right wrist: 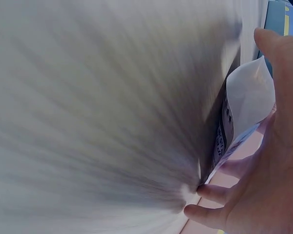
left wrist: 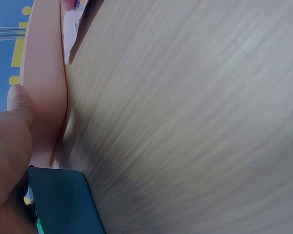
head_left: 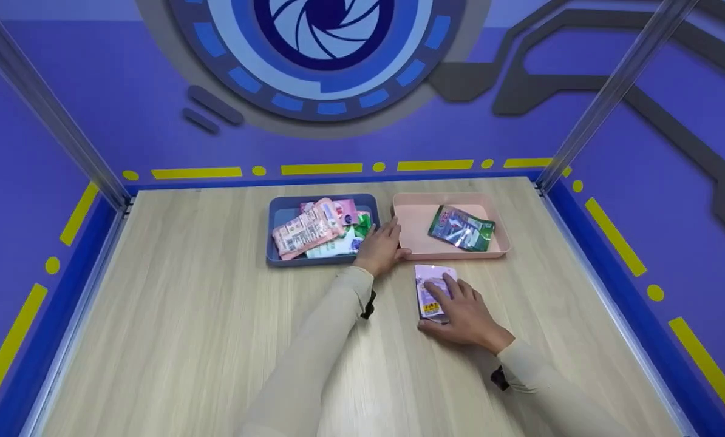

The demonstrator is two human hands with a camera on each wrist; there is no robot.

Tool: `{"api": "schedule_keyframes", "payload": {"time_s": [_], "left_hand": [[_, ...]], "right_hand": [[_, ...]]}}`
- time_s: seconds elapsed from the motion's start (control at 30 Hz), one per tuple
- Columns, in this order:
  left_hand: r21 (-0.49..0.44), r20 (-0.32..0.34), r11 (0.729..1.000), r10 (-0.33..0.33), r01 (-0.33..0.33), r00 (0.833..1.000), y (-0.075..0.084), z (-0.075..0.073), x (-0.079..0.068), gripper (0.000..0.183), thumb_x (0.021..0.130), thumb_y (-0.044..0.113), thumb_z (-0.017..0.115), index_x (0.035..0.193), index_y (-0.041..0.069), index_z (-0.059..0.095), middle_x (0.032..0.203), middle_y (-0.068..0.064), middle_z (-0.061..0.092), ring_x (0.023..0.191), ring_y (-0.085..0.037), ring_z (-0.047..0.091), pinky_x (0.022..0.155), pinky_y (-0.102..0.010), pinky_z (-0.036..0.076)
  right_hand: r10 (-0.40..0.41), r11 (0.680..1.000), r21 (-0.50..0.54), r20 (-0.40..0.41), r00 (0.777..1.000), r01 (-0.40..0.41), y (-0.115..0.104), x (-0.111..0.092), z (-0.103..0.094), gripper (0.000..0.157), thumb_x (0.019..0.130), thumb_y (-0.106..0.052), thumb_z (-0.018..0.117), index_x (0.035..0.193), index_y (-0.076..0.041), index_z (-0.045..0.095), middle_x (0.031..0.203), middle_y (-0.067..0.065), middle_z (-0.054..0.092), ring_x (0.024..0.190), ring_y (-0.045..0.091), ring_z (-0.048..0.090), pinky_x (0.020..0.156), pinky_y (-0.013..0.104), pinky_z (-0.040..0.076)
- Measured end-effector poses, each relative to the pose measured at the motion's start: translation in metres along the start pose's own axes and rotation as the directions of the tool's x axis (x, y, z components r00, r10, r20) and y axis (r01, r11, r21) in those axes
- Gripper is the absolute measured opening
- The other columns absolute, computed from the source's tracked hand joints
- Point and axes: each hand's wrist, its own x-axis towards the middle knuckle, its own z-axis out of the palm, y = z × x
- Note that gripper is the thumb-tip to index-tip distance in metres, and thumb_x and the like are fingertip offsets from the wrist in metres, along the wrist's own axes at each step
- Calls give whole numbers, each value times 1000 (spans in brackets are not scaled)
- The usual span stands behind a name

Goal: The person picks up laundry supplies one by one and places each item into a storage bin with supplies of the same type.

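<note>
My right hand lies over a light purple pouch on the table in front of the pink tray. Its fingers spread across the printed face, and the thumb sits by the near edge. From the right wrist, the pouch's pale end shows between thumb and fingers, with two fingertips reaching the tabletop. My left hand is between the two trays, its extended fingers at the pink tray's left rim and its thumb near the front corner. A green pouch lies inside the pink tray.
A blue-grey tray stands left of the pink one, holding several overlapping pouches, a pink one on top. The wooden table is bounded by blue-purple panels and metal posts.
</note>
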Motion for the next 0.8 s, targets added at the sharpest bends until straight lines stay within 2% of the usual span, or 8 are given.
{"api": "schedule_keyframes", "payload": {"time_s": [0.47,0.8], "left_hand": [[-8,25,1000,-11,11,1000,0,0,3,73,101,52,54,156,6,39,169,-10,26,152,-25,31,126,-47,17],[1,13,1000,6,-6,1000,0,-1,1,72,102,50,55,156,4,39,168,-12,28,151,-27,33,125,-49,20]], "right_hand": [[-8,1000,22,-18,1000,9,-2,0,-2,90,85,-74,64,157,-25,44,165,22,27,146,55,28,114,74,22],[42,999,18,-38,998,-41,-4,0,-3,79,85,-72,67,151,-31,53,164,29,25,141,58,33,112,74,24]]}}
